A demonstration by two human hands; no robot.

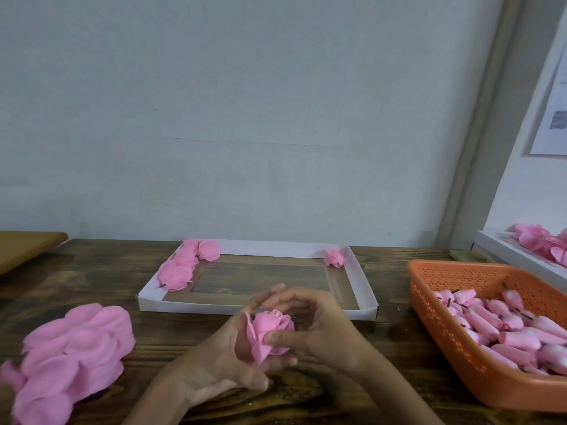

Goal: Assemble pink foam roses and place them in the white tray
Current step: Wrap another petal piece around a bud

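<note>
Head view: both hands close round one pink foam rose

The left hand [221,360] lies palm up, its fingers curled under and behind a half-built pink rose [270,332] and gripping it from below. The right hand [319,326] arches over the same rose, its thumb pressing on the front petals while the fingers bend round the far side, so both hands hold the flower just above the wooden table [101,286].

Directly beyond the hands sits the white tray [190,305], its near wall just behind the raised fingertips. In the tray's corner beyond and left of the left hand lies a cluster of finished roses [184,268]; a single rose [334,258] rests in the corner beyond the right hand.

Left of the left hand, near it on the table, is a heap of loose pink petals [70,360]. Right of the right hand stands an orange basket [445,332] filled with pink rose buds [506,329]. Farther right again, a second white tray [503,253] carries more pink flowers [543,243].
</note>
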